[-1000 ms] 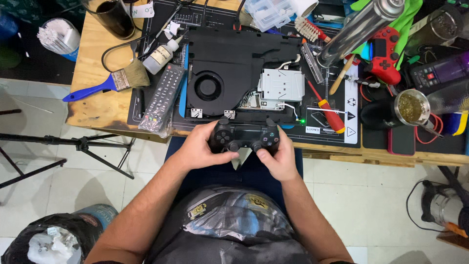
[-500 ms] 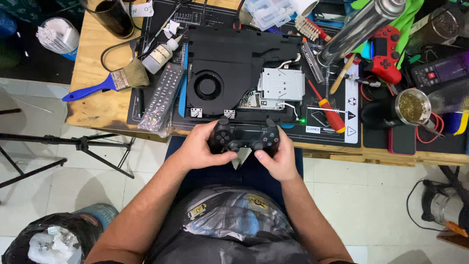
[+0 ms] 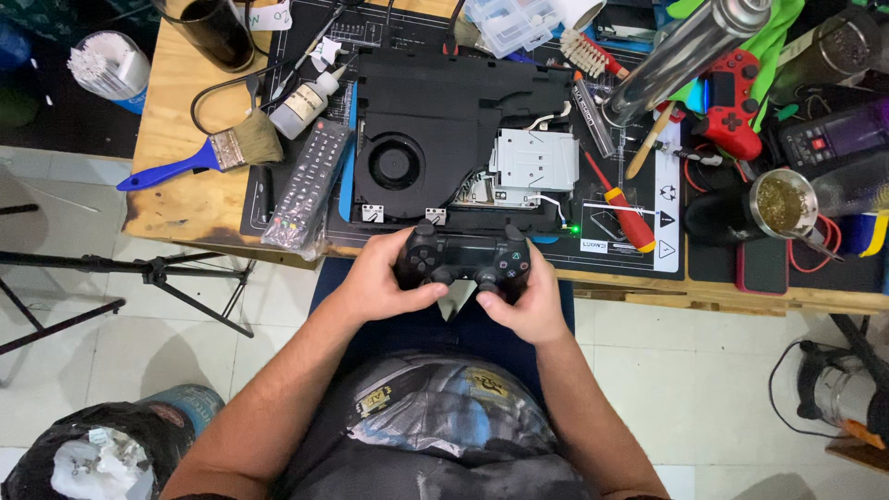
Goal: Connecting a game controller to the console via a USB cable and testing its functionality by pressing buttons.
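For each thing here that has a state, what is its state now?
Black game controller: held in both hands.
Left hand: gripping, thumb on a stick.
Right hand: gripping, thumb on a stick.
Game console: cover off, fan showing, green light lit.
Paintbrush: lying flat.
Red screwdriver: lying flat.
Red controller: unheld.

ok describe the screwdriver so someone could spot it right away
Start at the opened black console on the mat. Just right of its metal drive cage lies the screwdriver, tip pointing away from the person. Its red handle with a yellow band is unique among the nearby tools.
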